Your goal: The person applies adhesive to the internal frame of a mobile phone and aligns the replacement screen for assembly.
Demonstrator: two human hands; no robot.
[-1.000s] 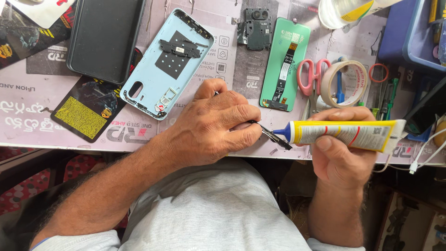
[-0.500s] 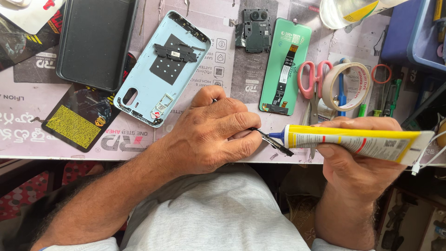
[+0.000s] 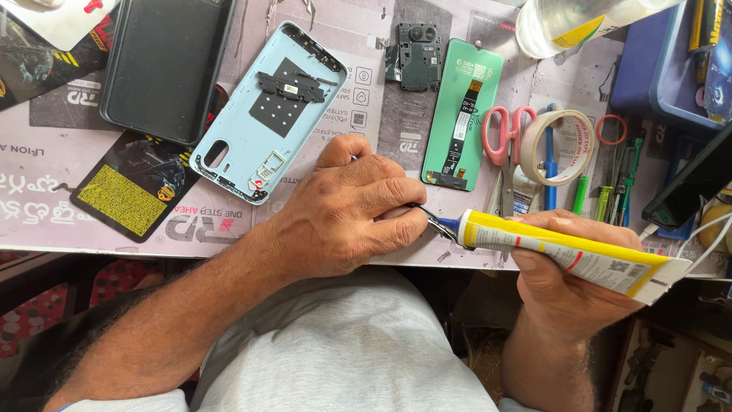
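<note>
Head view, looking down over the near edge of the workbench (image 3: 91,229). Left hand (image 3: 347,210) curled at centre, fingers closed together around a thin dark metal tool, probably tweezers (image 3: 428,217), whose tip projects rightward from under the fingertips. Right hand (image 3: 568,282) just off the near edge, fingers and thumb clamped around a yellow adhesive tube (image 3: 568,250). Long axis of tube roughly left–right, nozzle end pointing left and slightly far, flattened crimped tail trailing right and near. Blue nozzle (image 3: 450,225) touching or just beside the tweezers tip; actual contact too small to tell. Key relation: nozzle immediately right of the left fingertips, tool tip and nozzle meeting between the two hands, left hand the nearer to the meeting point. No bead of adhesive discernible.

Farther on the bench, well apart from both hands: light blue phone back cover (image 3: 267,114) lying inner side up, far-left of the left hand; dark phone (image 3: 164,65) beyond it; green-backed display panel (image 3: 465,114) with flex cable, far of the nozzle; small camera-frame part (image 3: 417,57) just beside that panel. Right of the panel: red-handled scissors (image 3: 505,141), roll of tape (image 3: 560,149), several green and blue hand tools (image 3: 602,194). Blue tray (image 3: 648,84) at far right.
</note>
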